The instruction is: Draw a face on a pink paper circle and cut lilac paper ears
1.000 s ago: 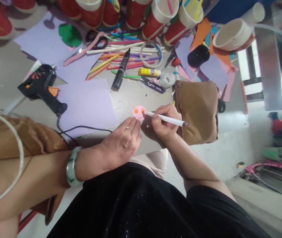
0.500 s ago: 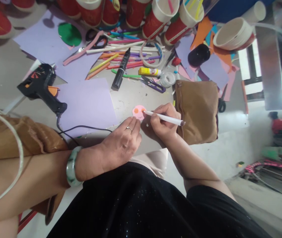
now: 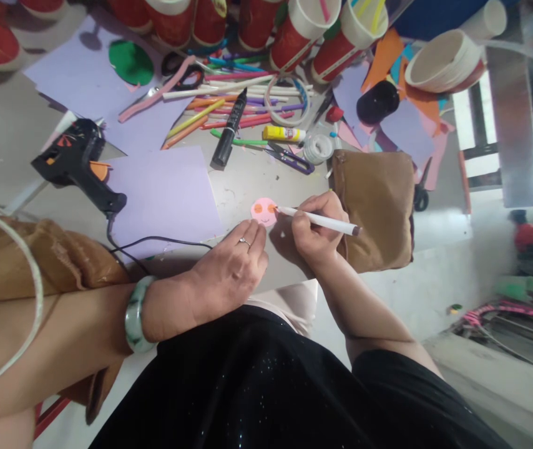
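My right hand [image 3: 319, 226] grips a white felt-tip pen [image 3: 325, 221] with a brown end. Its tip is at the right orange spot of a small round pink paper face [image 3: 263, 215], touching it or just beside it. Two orange cheek spots and a thin smiling mouth show on the face. My left hand [image 3: 233, 262] lies flat, palm down, its fingertips on the near edge of the face. A ring is on one finger and a green-white bangle [image 3: 138, 315] on the wrist.
Lilac paper [image 3: 168, 193] and a black glue gun [image 3: 79, 162] lie left, a brown cloth bundle [image 3: 374, 209] right. Beyond are a black marker [image 3: 229, 131], glue stick [image 3: 283, 133], purple scissors [image 3: 292, 159], coloured sticks [image 3: 248, 109] and red paper cups [image 3: 301, 37].
My right hand and the pen have shifted slightly right, with the tip moving to the right side of the orange spot. My left hand and the pink face stay almost still.
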`<state>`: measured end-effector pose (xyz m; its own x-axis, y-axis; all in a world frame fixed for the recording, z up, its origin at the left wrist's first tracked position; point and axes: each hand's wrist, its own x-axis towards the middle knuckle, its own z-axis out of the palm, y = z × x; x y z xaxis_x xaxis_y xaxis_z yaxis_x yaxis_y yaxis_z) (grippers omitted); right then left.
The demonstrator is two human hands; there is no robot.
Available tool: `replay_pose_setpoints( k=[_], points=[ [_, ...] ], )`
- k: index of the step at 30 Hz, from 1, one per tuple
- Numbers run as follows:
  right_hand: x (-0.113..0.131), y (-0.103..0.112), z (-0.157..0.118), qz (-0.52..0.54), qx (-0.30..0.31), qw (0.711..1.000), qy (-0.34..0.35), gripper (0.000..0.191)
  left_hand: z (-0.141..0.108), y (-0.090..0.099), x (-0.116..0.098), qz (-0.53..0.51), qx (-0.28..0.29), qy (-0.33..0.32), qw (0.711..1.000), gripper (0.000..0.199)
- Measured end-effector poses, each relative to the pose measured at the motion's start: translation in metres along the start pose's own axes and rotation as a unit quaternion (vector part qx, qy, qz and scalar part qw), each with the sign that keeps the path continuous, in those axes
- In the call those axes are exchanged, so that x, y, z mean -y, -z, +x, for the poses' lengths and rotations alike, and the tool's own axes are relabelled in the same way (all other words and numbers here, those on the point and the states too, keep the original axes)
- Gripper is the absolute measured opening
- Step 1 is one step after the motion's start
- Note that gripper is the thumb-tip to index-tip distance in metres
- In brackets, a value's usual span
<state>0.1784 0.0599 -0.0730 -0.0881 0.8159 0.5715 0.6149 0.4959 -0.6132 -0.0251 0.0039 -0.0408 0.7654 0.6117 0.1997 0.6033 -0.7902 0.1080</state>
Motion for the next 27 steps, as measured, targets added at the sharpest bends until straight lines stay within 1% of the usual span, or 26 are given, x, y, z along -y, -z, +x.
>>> replay_pose_setpoints(
  k=[5, 10, 14, 20, 23, 25, 27],
  points=[
    [-0.0015, 0.0005, 0.0006, -0.004, -0.002, 1.000, -0.002, 0.012, 0.0004, 0.0002, 0.0001, 0.001, 0.006, -0.005, 1.000, 0.026],
    [-0.0047, 0.0021, -0.0039, -0.044, 0.019, 0.999, -0.020, 0.014, 0.0007, -0.0001, 0.0000, 0.002, 0.003, -0.002, 1.000, 0.026],
    [-0.0083, 0.0031, -0.0067, -0.019, 0.044, 0.998, -0.031, 0.015, 0.0002, 0.0004, 0.0001, -0.006, -0.004, -0.003, 1.000, 0.026],
    [-0.0068, 0.0035, -0.0053, -0.044, 0.045, 0.998, -0.025, 0.017, 0.0002, -0.0003, -0.0006, -0.021, 0.010, 0.002, 1.000, 0.027],
    [-0.0051, 0.0027, -0.0041, -0.035, 0.051, 0.998, -0.026, 0.017, 0.0005, -0.0001, -0.0004, -0.014, 0.010, 0.000, 1.000, 0.026],
    [-0.0043, 0.0015, -0.0036, -0.023, 0.040, 0.999, -0.021, 0.016, 0.0006, 0.0004, -0.0001, -0.007, 0.010, -0.002, 1.000, 0.026],
    [-0.0042, 0.0002, -0.0037, 0.000, 0.012, 1.000, -0.012, 0.014, 0.0004, 0.0010, 0.0002, -0.004, 0.009, -0.003, 1.000, 0.026]
  ],
)
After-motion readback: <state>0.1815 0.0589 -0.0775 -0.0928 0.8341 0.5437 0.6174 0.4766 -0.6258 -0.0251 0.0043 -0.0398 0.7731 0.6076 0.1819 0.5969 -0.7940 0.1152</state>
